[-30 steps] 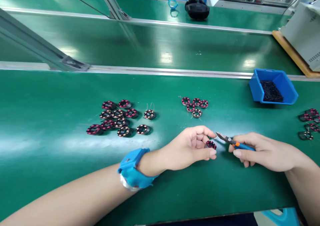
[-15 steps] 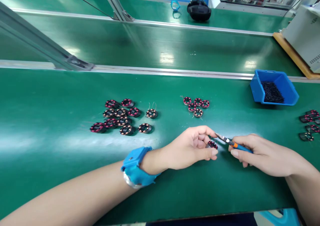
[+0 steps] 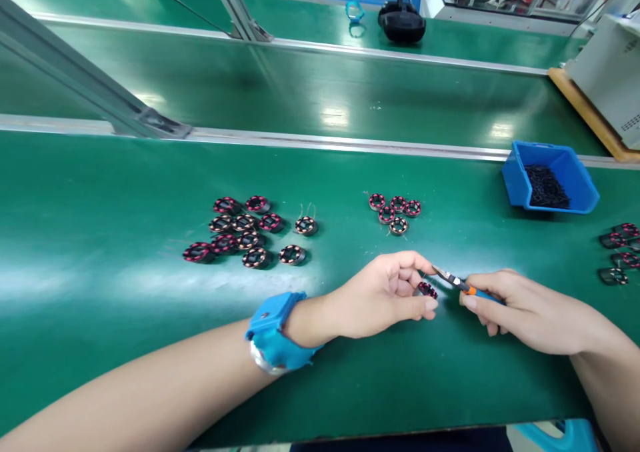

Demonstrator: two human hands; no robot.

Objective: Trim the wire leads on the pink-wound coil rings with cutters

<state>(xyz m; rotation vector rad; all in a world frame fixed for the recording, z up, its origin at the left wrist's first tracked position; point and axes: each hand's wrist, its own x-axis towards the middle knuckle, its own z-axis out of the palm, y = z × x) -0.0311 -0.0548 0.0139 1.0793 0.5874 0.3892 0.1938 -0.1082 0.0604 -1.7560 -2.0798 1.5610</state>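
Note:
My left hand (image 3: 387,295), with a blue strap at the wrist, is closed on a small ring-shaped motor stator (image 3: 427,289) wound with reddish wire. Its thumb and fingers grip the stator's side, and part of the ring is hidden by them. My right hand (image 3: 520,312) grips a pair of pliers-like cutters (image 3: 467,287) with blue and orange handles. The cutters' metal tip meets or nearly meets my left index fingertip, just above the stator; exact contact cannot be told. Thin wire ends show faintly near the tip.
Several stators (image 3: 245,223) are grouped on the left of the green table (image 3: 320,392). A smaller group (image 3: 387,215) lies beyond my left hand, and more stators (image 3: 614,276) are at the right edge. A blue bin (image 3: 583,185) holds dark small pieces. A metal rail (image 3: 320,143) crosses behind.
The view has shifted very slightly, so the things on the table appear a little to the right. Both hands keep their grips, with the cutters still at the left fingertip.

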